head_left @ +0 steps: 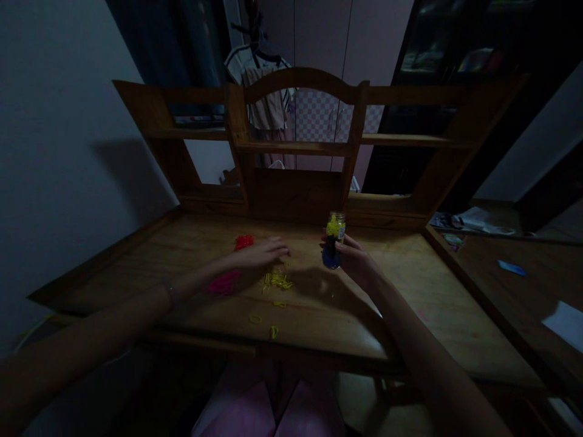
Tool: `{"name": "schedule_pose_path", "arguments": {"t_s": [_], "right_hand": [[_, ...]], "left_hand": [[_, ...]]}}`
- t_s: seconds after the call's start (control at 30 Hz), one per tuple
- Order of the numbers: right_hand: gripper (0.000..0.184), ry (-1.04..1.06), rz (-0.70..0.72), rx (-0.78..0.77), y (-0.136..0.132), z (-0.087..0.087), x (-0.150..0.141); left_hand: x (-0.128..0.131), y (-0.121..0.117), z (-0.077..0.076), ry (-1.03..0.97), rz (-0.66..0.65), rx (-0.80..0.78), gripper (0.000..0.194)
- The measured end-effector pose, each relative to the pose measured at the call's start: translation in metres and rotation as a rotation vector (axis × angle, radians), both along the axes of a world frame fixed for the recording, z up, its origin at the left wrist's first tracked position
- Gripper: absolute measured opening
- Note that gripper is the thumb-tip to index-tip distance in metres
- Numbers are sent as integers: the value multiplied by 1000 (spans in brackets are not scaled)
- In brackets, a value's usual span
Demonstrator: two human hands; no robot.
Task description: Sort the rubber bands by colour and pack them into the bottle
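Observation:
My right hand (357, 261) is wrapped round a small clear glass jar (334, 240), held upright above the desk. Inside the jar are layers of small bands: blue at the bottom, black in the middle, yellow at the top. No lid shows on it. My left hand (266, 252) reaches over the desk palm down, its fingers stretched out and apparently holding nothing. Just below its fingertips lies a loose pile of yellow rubber bands (277, 279). A red pile of bands (244, 242) lies behind that hand, and a pink pile (224, 282) sits partly under the wrist.
Single yellow bands (255, 319) are scattered towards the front edge of the wooden desk (319, 334). A wooden shelf unit (296, 149) rises along the back. At the right, a lower wooden surface (496, 291) holds a blue card (511, 267) and white paper (565, 325).

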State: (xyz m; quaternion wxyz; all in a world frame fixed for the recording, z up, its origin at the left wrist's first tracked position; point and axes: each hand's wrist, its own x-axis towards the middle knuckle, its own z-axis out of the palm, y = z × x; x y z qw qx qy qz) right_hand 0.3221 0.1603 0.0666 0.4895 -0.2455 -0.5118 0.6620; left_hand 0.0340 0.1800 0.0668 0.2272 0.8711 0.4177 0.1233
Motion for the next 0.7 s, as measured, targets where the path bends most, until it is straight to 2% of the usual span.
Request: {"name": "schedule_pose_path", "arguments": {"t_s": [0.07,0.13,0.3,0.4,0.47,0.6,0.7], "right_hand": [[40,-88,-132,101,-2,1,-1],[39,-164,-223,189,-4,4,0],[39,-250,-176,241,-10,13,4],[38,-260,-188,238,-11,15,3],[36,-243,-165,234,-12,14,2],[36,-234,-113,224,-13,11,-2],[36,-249,-89,220,-14,9,-4]], "left_hand": [[-4,4,-3,2,73,25,41],[-2,1,-6,17,69,-10,43],[13,-32,3,13,-61,-133,43],[12,-50,12,27,-84,-203,44],[7,-57,16,42,-86,-240,52],[0,-67,11,31,-92,-244,69],[0,-76,3,6,-19,-201,63]]}}
